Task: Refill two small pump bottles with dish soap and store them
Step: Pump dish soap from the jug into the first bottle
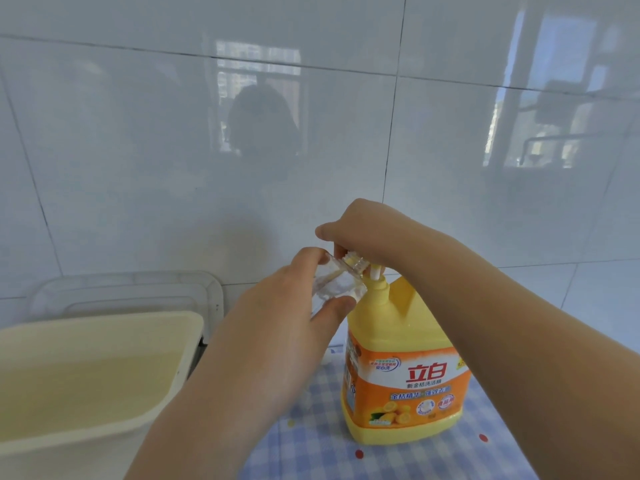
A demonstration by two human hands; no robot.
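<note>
A big yellow dish soap jug [401,368] with an orange label stands on a blue checked cloth [433,459]. Its white pump head [375,271] is under my right hand [367,230], which presses down on it with curled fingers. My left hand [287,317] grips a small clear bottle [337,282], tilted, with its open neck held up against the pump's spout. Only this one small bottle is in view.
A cream plastic tub [86,382] sits at the left, with a clear tray or lid [138,289] leaning behind it against the white tiled wall [311,133]. The cloth-covered surface runs on to the right of the jug.
</note>
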